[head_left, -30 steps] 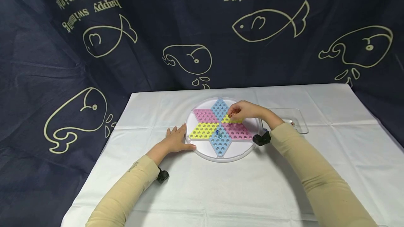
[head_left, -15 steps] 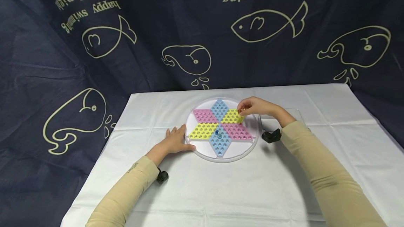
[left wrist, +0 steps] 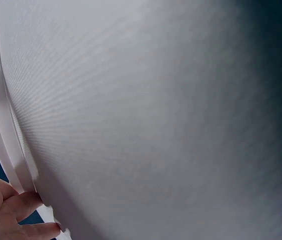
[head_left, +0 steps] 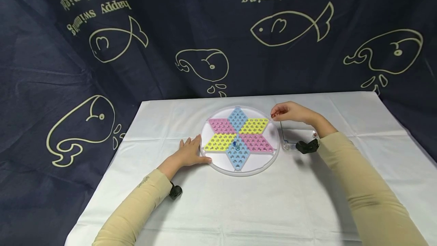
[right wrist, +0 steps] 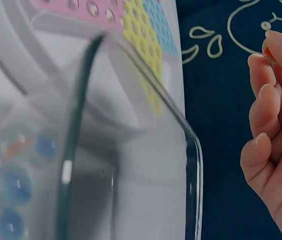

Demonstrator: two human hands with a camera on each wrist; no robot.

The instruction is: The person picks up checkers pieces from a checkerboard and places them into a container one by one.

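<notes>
My left hand (head_left: pixel 188 153) lies with spread fingers against the left rim of a round white Chinese checkers board (head_left: pixel 220 161). In the left wrist view its fingers (left wrist: pixel 28 206) touch the rim. Between thumb and fingertips, my right hand (head_left: pixel 294 112) pinches a small red marble (head_left: pixel 273 115), just beyond the board's right edge and over the near-left part of a clear tray (right wrist: pixel 194 145). The marble is mostly hidden by the fingers in the right wrist view. A blue marble (head_left: pixel 235 144) and a greenish marble (head_left: pixel 238 147) sit in the near blue section.
Several clear marbles with coloured swirls (right wrist: pixel 12 185) lie in the tray, which the right forearm partly covers. A white cloth (head_left: pixel 218 204) covers the table. Behind it hangs a dark blue curtain (head_left: pixel 205 10) with fish and whale drawings.
Still pinching the red marble, my right hand has moved right, from above the far-right yellow section to beyond the board's rim. The left hand has stayed in place.
</notes>
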